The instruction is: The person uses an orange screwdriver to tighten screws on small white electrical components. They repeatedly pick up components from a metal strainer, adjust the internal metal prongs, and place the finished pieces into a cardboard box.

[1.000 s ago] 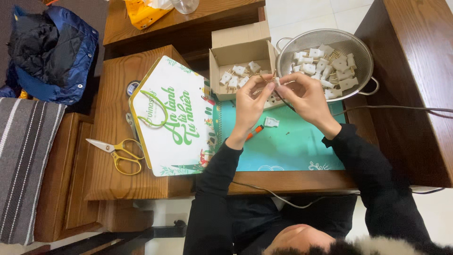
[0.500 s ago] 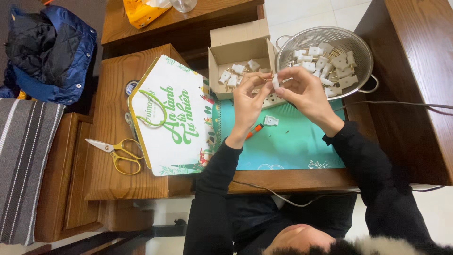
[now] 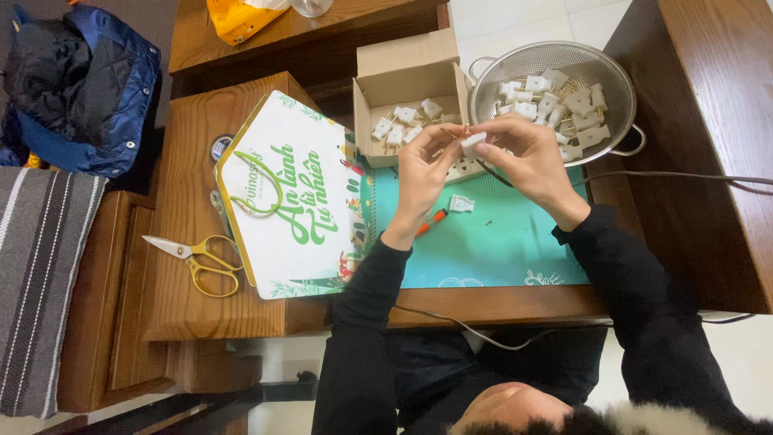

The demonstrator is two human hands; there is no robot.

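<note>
Both hands meet above the teal mat (image 3: 499, 242), in front of the cardboard box. My left hand (image 3: 423, 173) and my right hand (image 3: 527, 157) pinch the same small white plug piece (image 3: 472, 143) between their fingertips; thin brass prongs stick out of it towards the left hand. A black wire (image 3: 491, 173) runs down from the piece under my right hand. Another white plug piece (image 3: 460, 204) lies on the mat just below the hands, next to an orange-handled tool (image 3: 432, 221) partly hidden by my left wrist.
An open cardboard box (image 3: 403, 72) and a metal colander (image 3: 616, 121) hold several white plug pieces. A house-shaped white and green carton (image 3: 294, 193) lies left, with yellow-handled scissors (image 3: 193, 258) beside it. A black cable (image 3: 684, 176) crosses the right table. A blue jacket (image 3: 80, 89) lies far left.
Both hands stay together at the same spot. The fingers have shifted slightly on the white plug piece.
</note>
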